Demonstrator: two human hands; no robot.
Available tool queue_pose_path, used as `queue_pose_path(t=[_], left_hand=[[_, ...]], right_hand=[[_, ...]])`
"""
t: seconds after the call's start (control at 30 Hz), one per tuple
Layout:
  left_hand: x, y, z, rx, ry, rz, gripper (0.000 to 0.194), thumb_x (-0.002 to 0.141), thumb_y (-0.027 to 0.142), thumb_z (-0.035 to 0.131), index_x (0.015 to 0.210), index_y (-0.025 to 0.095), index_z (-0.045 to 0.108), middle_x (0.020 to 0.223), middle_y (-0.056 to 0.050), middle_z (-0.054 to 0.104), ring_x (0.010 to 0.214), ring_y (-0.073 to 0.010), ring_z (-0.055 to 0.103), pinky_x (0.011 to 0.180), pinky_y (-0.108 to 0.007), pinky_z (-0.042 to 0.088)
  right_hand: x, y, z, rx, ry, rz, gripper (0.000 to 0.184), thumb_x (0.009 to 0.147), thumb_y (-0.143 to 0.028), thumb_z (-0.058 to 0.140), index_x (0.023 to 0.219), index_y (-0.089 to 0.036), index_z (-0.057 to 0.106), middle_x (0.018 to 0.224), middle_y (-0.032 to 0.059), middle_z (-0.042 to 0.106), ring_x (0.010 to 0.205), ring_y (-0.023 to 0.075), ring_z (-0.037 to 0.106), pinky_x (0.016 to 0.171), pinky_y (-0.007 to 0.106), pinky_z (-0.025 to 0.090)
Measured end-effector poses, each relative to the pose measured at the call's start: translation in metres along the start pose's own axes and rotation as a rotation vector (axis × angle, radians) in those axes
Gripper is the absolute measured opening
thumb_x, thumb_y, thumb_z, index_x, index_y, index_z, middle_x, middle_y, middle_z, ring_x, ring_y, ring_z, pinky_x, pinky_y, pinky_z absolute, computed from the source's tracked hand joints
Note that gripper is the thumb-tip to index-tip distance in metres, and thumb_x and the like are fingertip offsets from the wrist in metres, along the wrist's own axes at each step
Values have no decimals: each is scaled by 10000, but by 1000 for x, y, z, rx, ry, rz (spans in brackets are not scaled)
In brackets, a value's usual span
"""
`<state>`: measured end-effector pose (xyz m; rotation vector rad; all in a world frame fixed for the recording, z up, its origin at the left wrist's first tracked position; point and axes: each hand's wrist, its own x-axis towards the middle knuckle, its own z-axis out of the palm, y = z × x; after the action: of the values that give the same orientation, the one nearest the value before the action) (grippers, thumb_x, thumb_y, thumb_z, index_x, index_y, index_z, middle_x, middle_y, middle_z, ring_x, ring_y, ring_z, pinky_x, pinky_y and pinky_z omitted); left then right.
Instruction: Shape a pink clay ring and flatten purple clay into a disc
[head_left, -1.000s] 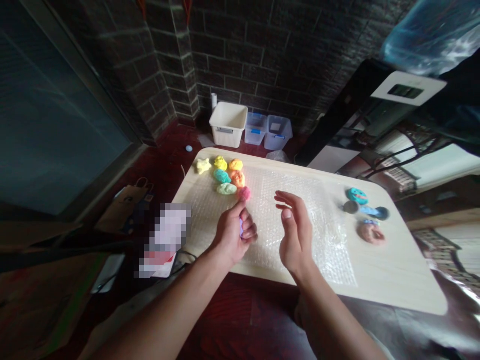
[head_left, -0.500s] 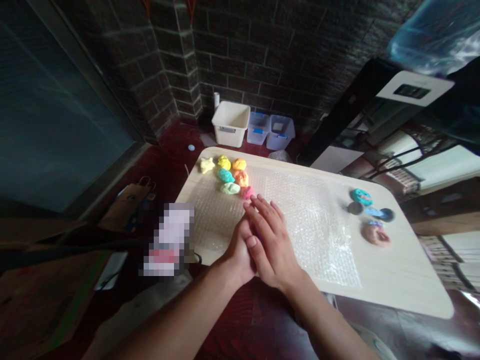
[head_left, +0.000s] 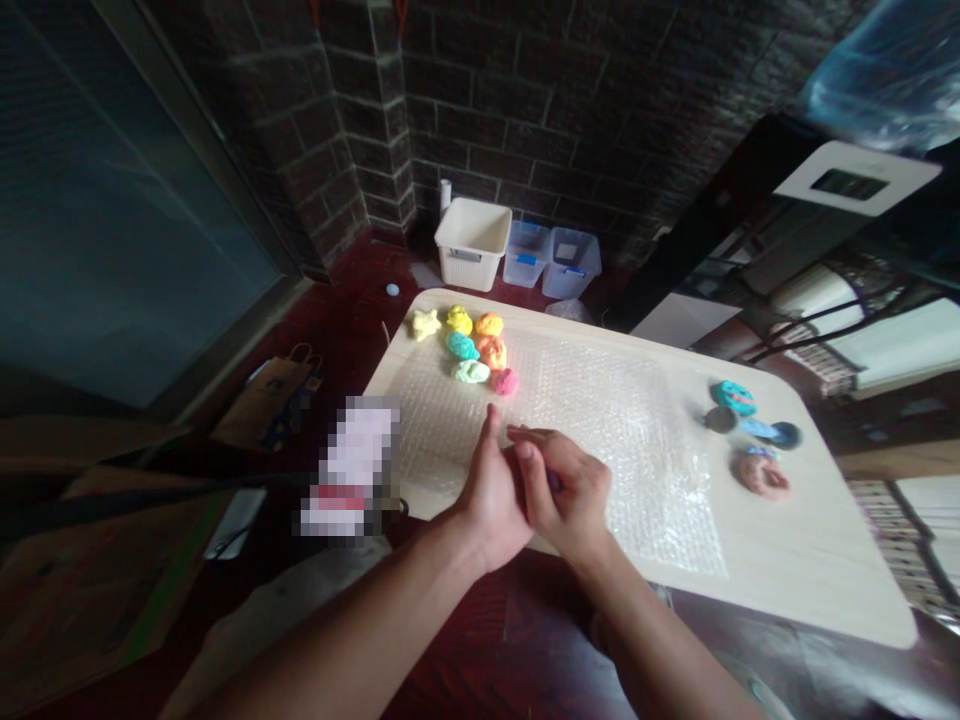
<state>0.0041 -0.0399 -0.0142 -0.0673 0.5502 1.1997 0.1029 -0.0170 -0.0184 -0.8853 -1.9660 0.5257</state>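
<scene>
Near the table's front edge, my left hand (head_left: pixel 495 500) lies palm up with its thumb sticking up. Its other fingers are mostly hidden behind my right hand (head_left: pixel 566 485), which curls over the left palm and closes around a small lump of purple modelling clay (head_left: pixel 553 480). Only a sliver of that lump shows between the fingers. Past the hands sit lumps of clay: pink (head_left: pixel 505 382), pale green (head_left: pixel 471 372), teal (head_left: pixel 463 346), orange (head_left: pixel 492 351), yellow-orange (head_left: pixel 490 324), yellow (head_left: pixel 459 320) and a pale yellow star-like one (head_left: pixel 425 324).
Bubble wrap (head_left: pixel 600 430) covers much of the pale table (head_left: pixel 825 560). At the right are a teal piece (head_left: pixel 735 397), a blue dumbbell-like piece (head_left: pixel 759 429) and a pinkish-brown ring (head_left: pixel 761 473). A white bin (head_left: pixel 472 270) and clear boxes (head_left: pixel 574 275) stand behind on the floor.
My right hand has gone from lying flat with stretched fingers over the left to curling its fingers in. The left thumb now points up, and a bit of purple shows. The view has shifted slightly.
</scene>
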Motion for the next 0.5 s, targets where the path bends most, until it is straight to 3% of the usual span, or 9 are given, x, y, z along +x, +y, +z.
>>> queue_pose_path(t=[0.07, 0.17, 0.27, 0.37, 0.43, 0.5], left_hand=[[-1, 7, 8, 10, 21, -38, 682, 1016, 725, 304, 1008, 147, 667, 1058, -171, 725, 1066, -307, 698, 987, -423, 514], [-1, 16, 12, 75, 108, -7, 654, 1014, 706, 306, 1057, 146, 643, 1054, -157, 708, 980, -281, 688, 911, -399, 506], [0, 21, 10, 129, 122, 12, 564, 1029, 622, 344, 1091, 145, 639, 1082, -163, 710, 987, -288, 691, 893, -399, 504], [2, 17, 7, 128, 165, -43, 502, 1045, 539, 369, 1040, 124, 652, 1012, -162, 713, 913, -271, 695, 864, -391, 516], [3, 11, 6, 94, 208, -109, 499, 1051, 518, 380, 965, 113, 657, 925, -151, 707, 829, -252, 688, 828, -379, 526], [3, 5, 5, 20, 196, -171, 526, 1048, 546, 393, 885, 120, 656, 835, -128, 690, 761, -237, 678, 792, -367, 536]], right_hand=[[5, 11, -10, 7, 134, 224, 333, 1042, -340, 600, 816, -185, 790, 664, 50, 754, 558, 179, 710, 510, 287, 538], [8, 28, -30, 25, 260, 426, 463, 1035, -437, 619, 659, -184, 714, 465, -11, 578, 399, 119, 534, 416, 254, 374], [7, 38, -43, -42, 264, 489, 632, 1039, -517, 587, 497, -194, 558, 422, -17, 485, 382, 97, 441, 422, 269, 307], [7, 36, -43, 24, 222, 506, 688, 1042, -557, 561, 458, -209, 455, 418, -29, 412, 393, 93, 374, 432, 283, 267], [6, 28, -36, 130, 193, 496, 673, 1054, -558, 537, 482, -211, 461, 443, -27, 428, 418, 104, 388, 446, 282, 289], [4, 17, -25, 222, 132, 449, 606, 1083, -542, 468, 590, -205, 572, 535, 0, 539, 491, 137, 486, 495, 286, 382]])
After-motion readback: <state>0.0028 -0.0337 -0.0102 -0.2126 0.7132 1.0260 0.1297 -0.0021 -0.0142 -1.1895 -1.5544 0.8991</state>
